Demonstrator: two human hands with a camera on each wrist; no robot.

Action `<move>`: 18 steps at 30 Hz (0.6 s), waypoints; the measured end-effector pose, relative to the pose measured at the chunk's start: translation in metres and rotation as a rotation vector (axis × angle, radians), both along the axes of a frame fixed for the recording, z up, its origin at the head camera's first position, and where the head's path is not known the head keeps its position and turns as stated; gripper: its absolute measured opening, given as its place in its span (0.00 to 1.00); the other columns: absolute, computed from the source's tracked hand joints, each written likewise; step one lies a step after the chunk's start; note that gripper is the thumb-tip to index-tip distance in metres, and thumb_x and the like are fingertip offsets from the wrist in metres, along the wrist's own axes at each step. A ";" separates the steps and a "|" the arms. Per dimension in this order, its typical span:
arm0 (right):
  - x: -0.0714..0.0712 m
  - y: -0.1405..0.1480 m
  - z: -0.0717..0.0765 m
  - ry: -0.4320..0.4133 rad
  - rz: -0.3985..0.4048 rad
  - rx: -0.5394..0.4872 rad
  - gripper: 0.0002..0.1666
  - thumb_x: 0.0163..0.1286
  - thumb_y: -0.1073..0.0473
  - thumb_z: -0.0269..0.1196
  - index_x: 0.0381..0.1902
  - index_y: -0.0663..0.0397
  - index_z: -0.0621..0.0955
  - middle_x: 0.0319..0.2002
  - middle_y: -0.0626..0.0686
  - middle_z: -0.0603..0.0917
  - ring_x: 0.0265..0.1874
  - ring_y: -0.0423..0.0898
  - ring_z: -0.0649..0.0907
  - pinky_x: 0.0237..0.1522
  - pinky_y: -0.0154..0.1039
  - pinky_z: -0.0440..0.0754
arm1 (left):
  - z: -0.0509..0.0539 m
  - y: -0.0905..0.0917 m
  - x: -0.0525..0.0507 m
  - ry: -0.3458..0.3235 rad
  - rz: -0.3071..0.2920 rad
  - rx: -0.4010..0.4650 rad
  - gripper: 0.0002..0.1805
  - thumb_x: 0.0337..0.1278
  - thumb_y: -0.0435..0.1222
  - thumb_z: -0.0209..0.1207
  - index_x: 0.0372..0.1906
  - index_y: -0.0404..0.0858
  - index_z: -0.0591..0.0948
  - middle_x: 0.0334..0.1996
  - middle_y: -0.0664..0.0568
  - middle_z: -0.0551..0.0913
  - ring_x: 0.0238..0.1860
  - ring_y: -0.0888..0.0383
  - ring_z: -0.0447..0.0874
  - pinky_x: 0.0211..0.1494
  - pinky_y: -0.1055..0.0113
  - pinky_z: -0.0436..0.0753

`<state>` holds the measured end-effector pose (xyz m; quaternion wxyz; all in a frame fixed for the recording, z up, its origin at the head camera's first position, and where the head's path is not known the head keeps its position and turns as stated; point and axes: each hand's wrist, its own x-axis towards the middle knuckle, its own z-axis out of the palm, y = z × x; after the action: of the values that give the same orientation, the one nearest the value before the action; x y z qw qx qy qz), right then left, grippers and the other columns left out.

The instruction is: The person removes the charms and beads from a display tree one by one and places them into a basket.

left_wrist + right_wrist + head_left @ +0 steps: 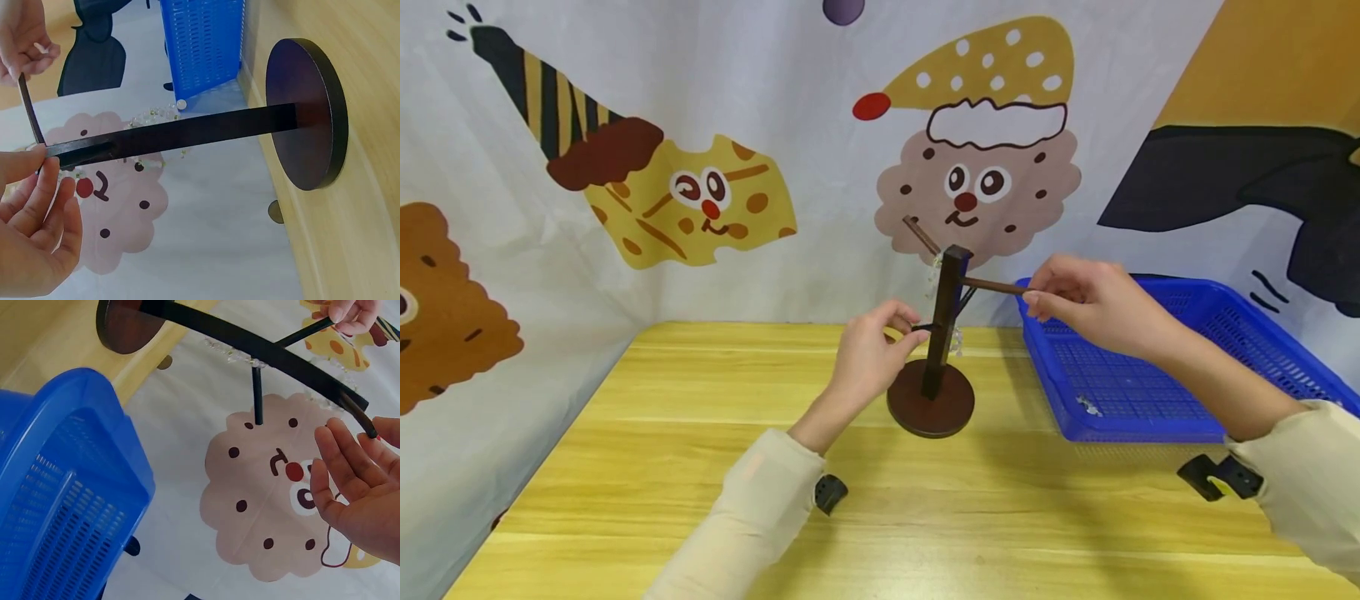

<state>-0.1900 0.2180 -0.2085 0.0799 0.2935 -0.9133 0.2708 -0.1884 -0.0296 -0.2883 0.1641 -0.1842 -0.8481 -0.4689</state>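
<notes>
A dark brown wooden stand (934, 367) rises upright from a round base (929, 417), with thin pegs on its post. My left hand (872, 350) pinches the end of a lower peg at the post's left, also seen in the right wrist view (307, 331). The right hand (1093, 304) holds the tip of an upper peg (992, 286) between thumb and fingers, its other fingers loosely bent. Strings of clear beads (234, 353) hang on pegs at the far side of the post, partly hidden by it.
A blue plastic basket (1056, 387) stands at the right of the wooden table (700, 467), with a small silvery item (1087, 406) in it. Behind the table hangs a cloth (827, 250) printed with cartoon biscuits and cheese.
</notes>
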 end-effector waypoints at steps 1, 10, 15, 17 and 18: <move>0.001 -0.001 0.000 0.003 -0.001 0.002 0.03 0.68 0.59 0.56 0.34 0.51 0.78 0.26 0.45 0.83 0.26 0.38 0.82 0.29 0.34 0.77 | 0.000 -0.001 0.000 0.005 0.010 0.003 0.07 0.52 0.35 0.64 0.34 0.36 0.80 0.26 0.51 0.82 0.26 0.55 0.80 0.31 0.70 0.77; 0.005 -0.008 0.002 0.016 0.033 0.012 0.03 0.66 0.58 0.58 0.32 0.48 0.79 0.24 0.41 0.81 0.26 0.38 0.80 0.29 0.34 0.75 | -0.002 -0.008 -0.005 0.024 0.055 0.015 0.07 0.51 0.34 0.64 0.33 0.35 0.80 0.26 0.49 0.83 0.25 0.55 0.81 0.31 0.69 0.78; 0.007 -0.012 0.002 0.025 0.055 0.005 0.04 0.66 0.59 0.59 0.30 0.49 0.78 0.23 0.41 0.80 0.25 0.39 0.79 0.29 0.34 0.74 | -0.002 -0.011 -0.007 0.002 0.048 0.031 0.07 0.52 0.34 0.63 0.34 0.34 0.80 0.28 0.48 0.84 0.29 0.54 0.82 0.34 0.68 0.79; 0.008 -0.014 0.001 0.029 0.068 0.001 0.05 0.66 0.60 0.59 0.29 0.50 0.78 0.23 0.41 0.80 0.24 0.39 0.78 0.30 0.34 0.74 | -0.001 -0.013 -0.007 -0.008 0.047 0.034 0.07 0.53 0.34 0.63 0.35 0.34 0.80 0.29 0.48 0.84 0.31 0.54 0.82 0.35 0.67 0.79; 0.009 -0.015 0.001 0.030 0.076 0.000 0.05 0.66 0.60 0.59 0.29 0.50 0.78 0.23 0.41 0.80 0.24 0.39 0.78 0.31 0.33 0.74 | -0.001 -0.014 -0.008 -0.010 0.046 0.035 0.07 0.53 0.34 0.63 0.35 0.34 0.80 0.30 0.48 0.84 0.32 0.54 0.82 0.36 0.67 0.78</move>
<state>-0.1813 0.2031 -0.2074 0.0833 0.3320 -0.9001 0.2694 -0.1962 -0.0433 -0.2893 0.1737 -0.1592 -0.8445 -0.4809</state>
